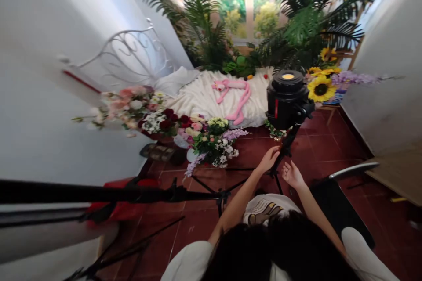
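A black studio light [286, 99] with a small yellow-lit disc on top stands in front of me on a black light stand [287, 142]. My left hand [268, 160] is beside the stand's pole, its fingers stretched toward it; whether they touch the pole I cannot tell. On the pole's other side, my right hand [292, 174] is raised with loosely bent fingers apart and nothing in it. The tripod legs [277, 180] below are partly hidden by my arms.
Beyond the light, a pink plush toy [232, 92] lies on a cream cloth [194, 96]. Flower bunches [211, 140] line its front edge. A black pole [108, 193] crosses at left. A black chair [343, 210] stands at right. Sunflowers [321, 88] are at the back right.
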The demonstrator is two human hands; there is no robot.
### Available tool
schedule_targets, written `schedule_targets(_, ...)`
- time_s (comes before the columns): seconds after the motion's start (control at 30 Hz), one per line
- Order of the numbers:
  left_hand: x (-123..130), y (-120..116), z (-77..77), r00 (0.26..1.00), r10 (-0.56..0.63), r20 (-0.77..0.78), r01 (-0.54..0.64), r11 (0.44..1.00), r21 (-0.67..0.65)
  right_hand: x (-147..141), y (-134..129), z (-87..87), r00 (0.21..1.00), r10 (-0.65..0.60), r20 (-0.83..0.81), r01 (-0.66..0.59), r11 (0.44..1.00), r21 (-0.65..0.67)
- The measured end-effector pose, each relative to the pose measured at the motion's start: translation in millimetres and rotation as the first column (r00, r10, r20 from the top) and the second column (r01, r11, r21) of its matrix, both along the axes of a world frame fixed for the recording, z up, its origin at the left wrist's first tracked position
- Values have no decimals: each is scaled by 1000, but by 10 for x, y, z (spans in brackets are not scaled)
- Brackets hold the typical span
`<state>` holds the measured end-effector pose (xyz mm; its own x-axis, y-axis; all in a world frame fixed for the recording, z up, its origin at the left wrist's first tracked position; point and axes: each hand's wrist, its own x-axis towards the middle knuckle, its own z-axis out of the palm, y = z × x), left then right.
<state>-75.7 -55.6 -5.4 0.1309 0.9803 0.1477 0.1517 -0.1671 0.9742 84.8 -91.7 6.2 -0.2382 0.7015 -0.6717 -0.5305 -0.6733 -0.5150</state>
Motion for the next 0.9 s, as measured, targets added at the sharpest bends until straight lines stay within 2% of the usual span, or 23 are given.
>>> schedule_targets(0.07,220,194,128,1000,-23,-19,24,999,43,18,0,118,999,34,-43,-30,996,87)
schedule_targets(0.13,353,323,171,997,-23,-71,26,999,39,17,25,194,993,29,-112,-9,986,169)
schedule_targets(0.23,432,423,130,989,-19,-148,25,999,41,12,101,223,974,-28,-225,83,968,238)
schedule_targets(0.33,441,454,67,981,-3,-196,14,998,56,-18,196,183,973,-26,-229,91,956,279)
schedule_targets(0.43,425,463,54,969,19,-248,-4,998,60,-89,272,113,996,-17,-91,47,940,337)
schedule_targets(0.5,410,470,74,957,21,-288,-2,998,68,-105,300,77,993,-53,104,10,924,383)
schedule_targets(0.57,394,476,105,948,13,-317,12,997,77,-38,312,78,926,-111,360,-70,888,454)
schedule_targets(0.67,380,476,140,943,4,-333,23,997,75,210,324,192,752,-176,635,-279,788,549)
schedule_targets(0.73,381,469,147,941,11,-337,15,997,74,369,353,322,706,-231,670,-343,716,608)
schedule_targets(0.8,389,461,138,940,22,-341,6,997,81,421,416,441,700,-297,649,-344,656,671)
schedule_targets(0.9,408,450,106,946,20,-322,13,995,100,247,556,502,659,-349,666,-396,592,702)
